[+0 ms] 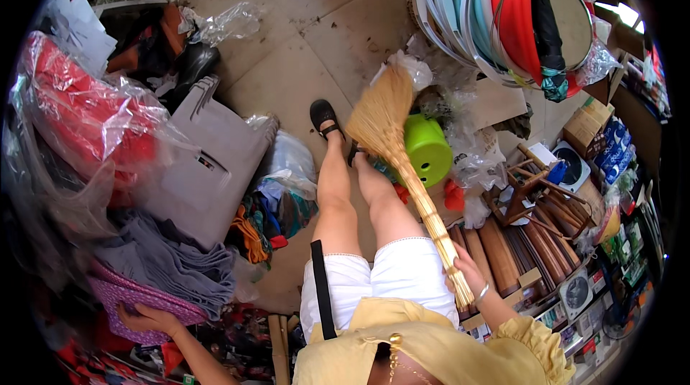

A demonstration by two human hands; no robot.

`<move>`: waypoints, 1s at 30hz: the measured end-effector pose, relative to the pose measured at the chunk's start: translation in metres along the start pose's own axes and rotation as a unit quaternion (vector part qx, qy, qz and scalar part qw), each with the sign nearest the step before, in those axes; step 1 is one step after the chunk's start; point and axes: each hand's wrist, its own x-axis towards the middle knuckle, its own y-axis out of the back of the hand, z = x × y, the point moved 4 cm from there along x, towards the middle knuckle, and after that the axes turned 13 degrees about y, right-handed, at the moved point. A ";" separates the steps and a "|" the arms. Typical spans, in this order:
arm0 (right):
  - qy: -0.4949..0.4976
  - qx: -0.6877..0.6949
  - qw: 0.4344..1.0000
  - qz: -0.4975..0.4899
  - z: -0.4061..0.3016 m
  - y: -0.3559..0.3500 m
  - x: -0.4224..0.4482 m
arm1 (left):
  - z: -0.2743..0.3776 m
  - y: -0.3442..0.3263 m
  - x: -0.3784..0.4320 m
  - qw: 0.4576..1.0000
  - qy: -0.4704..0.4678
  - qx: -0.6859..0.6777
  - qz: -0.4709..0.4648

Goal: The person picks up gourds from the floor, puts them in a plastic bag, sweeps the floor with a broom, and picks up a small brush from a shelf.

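Note:
A straw broom (388, 110) slants up across the view, its bristles raised in front of the floor and its bound handle low on the right. My right hand (468, 272) is closed around that handle. At the lower left, my left hand (143, 319) lies against a purple patterned cloth (156, 304), fingers slightly bent; whether it grips the cloth is not plain. Folded grey-blue fabric (167, 261) rests just above the cloth. Beyond it stands a grey plastic bin or lid (199, 153), beside a red item in clear plastic wrap (91, 104).
A green plastic stool (428, 150) stands right of my feet among clear plastic bags. Stacked basins and a red tub (520, 18) are at the upper right. Rolled brown mats (498, 253) and a wooden stool (525, 185) lie at the right. Scraps litter the tiled floor (280, 61).

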 end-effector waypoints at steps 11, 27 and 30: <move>-0.025 -0.002 0.999 0.030 0.004 -0.040 -0.032 | 0.011 0.006 0.000 1.000 -0.001 0.021 -0.015; 0.376 -0.643 0.666 -0.045 -0.167 -0.127 0.138 | 0.254 -0.166 -0.118 0.875 0.034 -0.303 -0.377; 0.373 -0.726 0.577 0.028 -0.197 -0.087 0.185 | 0.253 -0.248 -0.139 0.851 0.136 -0.231 -0.452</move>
